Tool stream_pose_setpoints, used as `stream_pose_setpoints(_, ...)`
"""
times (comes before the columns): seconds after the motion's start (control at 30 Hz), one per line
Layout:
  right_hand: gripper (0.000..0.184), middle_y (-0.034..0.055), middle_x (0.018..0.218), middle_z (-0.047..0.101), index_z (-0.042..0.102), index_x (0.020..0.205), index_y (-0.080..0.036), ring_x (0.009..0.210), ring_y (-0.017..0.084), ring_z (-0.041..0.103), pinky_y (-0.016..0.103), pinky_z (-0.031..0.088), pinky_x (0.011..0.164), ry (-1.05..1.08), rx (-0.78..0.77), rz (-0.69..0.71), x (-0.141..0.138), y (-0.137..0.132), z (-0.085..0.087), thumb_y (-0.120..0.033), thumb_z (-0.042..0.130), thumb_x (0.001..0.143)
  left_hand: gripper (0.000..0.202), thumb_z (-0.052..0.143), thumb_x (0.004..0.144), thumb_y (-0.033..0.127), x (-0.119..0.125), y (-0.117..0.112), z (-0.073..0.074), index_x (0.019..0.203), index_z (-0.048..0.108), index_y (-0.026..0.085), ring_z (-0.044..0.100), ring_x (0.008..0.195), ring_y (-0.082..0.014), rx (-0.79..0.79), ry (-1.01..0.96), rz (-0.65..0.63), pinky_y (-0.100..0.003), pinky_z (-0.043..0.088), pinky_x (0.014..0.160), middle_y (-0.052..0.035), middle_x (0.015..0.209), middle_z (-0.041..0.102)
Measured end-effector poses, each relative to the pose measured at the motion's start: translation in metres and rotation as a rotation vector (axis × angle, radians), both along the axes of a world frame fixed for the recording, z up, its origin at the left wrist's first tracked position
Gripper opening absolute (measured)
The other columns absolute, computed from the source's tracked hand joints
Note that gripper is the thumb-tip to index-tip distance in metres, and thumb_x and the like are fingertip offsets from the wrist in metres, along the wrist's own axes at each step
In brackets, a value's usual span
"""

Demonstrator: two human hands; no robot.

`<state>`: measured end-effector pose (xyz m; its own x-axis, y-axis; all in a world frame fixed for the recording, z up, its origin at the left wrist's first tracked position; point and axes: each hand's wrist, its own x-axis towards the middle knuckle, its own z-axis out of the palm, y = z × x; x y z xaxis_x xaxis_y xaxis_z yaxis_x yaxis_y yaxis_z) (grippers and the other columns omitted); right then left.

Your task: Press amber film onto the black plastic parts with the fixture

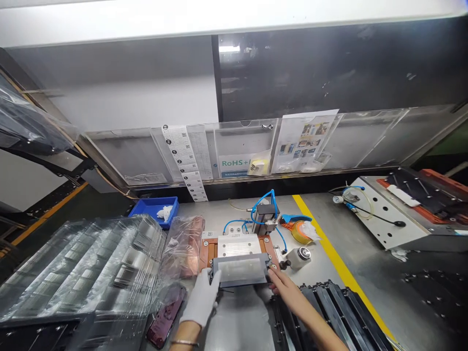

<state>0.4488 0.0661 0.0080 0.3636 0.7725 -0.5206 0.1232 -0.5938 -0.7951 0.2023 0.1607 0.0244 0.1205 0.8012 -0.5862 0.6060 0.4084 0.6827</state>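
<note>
My left hand (201,297), in a white glove with a thin bracelet at the wrist, grips the left edge of a dark-framed rectangular panel (241,270). My right hand (287,288), bare, has its fingertips on the panel's right corner. The panel rests on a copper-coloured fixture plate (208,256), just in front of a white ribbed metal block (239,246). Behind the block stands a small pneumatic cylinder (265,217) with blue air hoses (263,202). The panel's surface looks translucent, and its underside is hidden.
Stacked clear plastic trays (80,268) fill the left side, beside a blue bin (153,212) holding white cloth. A phone (166,316) lies near my left wrist. Black racks (329,312) sit lower right, a tape roll (302,233) stands nearby, and a machine (387,214) stands at right.
</note>
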Motion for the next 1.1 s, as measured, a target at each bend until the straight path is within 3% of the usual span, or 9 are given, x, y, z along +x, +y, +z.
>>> stream_pose_setpoints(0.13, 0.083, 0.0152, 0.142, 0.054, 0.056, 0.13, -0.019, 0.123, 0.033, 0.057, 0.046, 0.047, 0.105, 0.139, 0.005, -0.103, -0.021, -0.064, -0.006, -0.075, 0.057, 0.07, 0.059, 0.049, 0.08, 0.064, -0.018, -0.053, 0.005, 0.118, 0.043, 0.018, 0.062, 0.106, -0.0275, -0.035, -0.101, 0.167, -0.035, 0.057, 0.074, -0.0186, 0.126, 0.053)
stream_pose_setpoints(0.27, 0.076, 0.0095, 0.153, 0.04, 0.046, 0.135, -0.026, 0.138, 0.03, 0.042, 0.045, 0.032, 0.117, 0.382, 0.098, -0.267, -0.05, -0.103, 0.0, -0.071, 0.059, 0.075, 0.052, 0.043, 0.083, 0.068, -0.025, -0.078, 0.017, 0.11, 0.042, 0.023, 0.058, 0.105, -0.0236, -0.006, -0.295, 0.432, -0.037, 0.049, 0.093, -0.006, 0.105, 0.058)
stream_pose_setpoints(0.43, 0.08, 0.0092, 0.152, 0.043, 0.042, 0.14, -0.031, 0.142, 0.029, 0.035, 0.049, 0.028, 0.117, 0.393, 0.189, -0.153, -0.065, -0.107, 0.035, -0.076, 0.053, 0.075, 0.039, 0.043, 0.088, 0.061, -0.037, -0.078, 0.032, 0.099, 0.049, 0.024, 0.052, 0.098, -0.0214, 0.195, -0.294, 0.375, -0.038, 0.043, 0.095, -0.0018, 0.098, 0.053)
stream_pose_setpoints(0.57, 0.073, 0.0076, 0.146, 0.051, 0.056, 0.131, -0.033, 0.141, 0.032, 0.037, 0.055, 0.021, 0.118, 0.315, 0.087, -0.011, -0.065, -0.097, 0.062, -0.077, 0.054, 0.073, 0.03, 0.05, 0.089, 0.054, -0.049, -0.073, 0.033, 0.099, 0.048, 0.026, 0.052, 0.11, -0.0218, 0.277, -0.379, 0.289, -0.04, 0.04, 0.101, -0.0016, 0.106, 0.054)
stream_pose_setpoints(0.67, 0.059, 0.0054, 0.137, 0.06, 0.064, 0.121, -0.034, 0.134, 0.031, 0.047, 0.052, 0.029, 0.116, 0.256, 0.073, 0.01, -0.073, -0.092, 0.071, -0.073, 0.051, 0.079, 0.032, 0.049, 0.091, 0.051, -0.058, -0.063, 0.036, 0.109, 0.051, 0.024, 0.052, 0.121, -0.0249, 0.341, -0.332, 0.166, -0.046, 0.04, 0.105, -0.007, 0.12, 0.058)
stream_pose_setpoints(0.77, 0.053, 0.0055, 0.132, 0.06, 0.065, 0.117, -0.033, 0.129, 0.029, 0.05, 0.048, 0.035, 0.114, 0.103, 0.106, -0.023, -0.081, -0.09, 0.072, -0.069, 0.05, 0.082, 0.041, 0.061, 0.087, 0.044, -0.061, -0.056, 0.054, 0.122, 0.053, 0.025, 0.058, 0.115, -0.0254, 0.687, -0.049, -0.03, -0.044, 0.049, 0.097, -0.0094, 0.125, 0.06)
stream_pose_setpoints(0.87, 0.049, 0.0055, 0.132, 0.057, 0.063, 0.119, -0.034, 0.13, 0.028, 0.048, 0.046, 0.036, 0.114, -0.043, 0.111, -0.017, -0.086, -0.088, 0.066, -0.065, 0.049, 0.084, 0.029, 0.066, 0.085, 0.032, -0.049, -0.062, 0.08, 0.113, 0.06, 0.028, 0.068, 0.088, -0.0184, 0.963, 0.084, -0.523, -0.031, 0.055, 0.078, -0.0014, 0.102, 0.071)
stream_pose_setpoints(0.97, 0.047, 0.0061, 0.131, 0.056, 0.06, 0.122, -0.033, 0.129, 0.027, 0.05, 0.043, 0.041, 0.111, -0.091, 0.112, 0.053, -0.09, -0.086, 0.062, -0.061, 0.049, 0.086, 0.022, 0.069, 0.082, 0.034, -0.021, -0.08, 0.093, 0.101, 0.062, 0.026, 0.067, 0.057, -0.0186, 0.91, 0.121, -0.989, -0.031, 0.052, 0.046, 0.0036, 0.084, 0.072)
stream_pose_setpoints(1.1, 0.046, 0.0064, 0.133, 0.052, 0.059, 0.122, -0.034, 0.128, 0.028, 0.05, 0.045, 0.038, 0.112, -0.135, 0.106, 0.037, -0.097, -0.084, 0.062, -0.061, 0.049, 0.086, 0.016, 0.072, 0.072, 0.016, 0.013, -0.104, 0.075, 0.086, 0.066, 0.022, 0.065, 0.044, -0.0227, 0.904, 0.376, -1.134, -0.032, 0.05, 0.036, 0.0032, 0.068, 0.071)
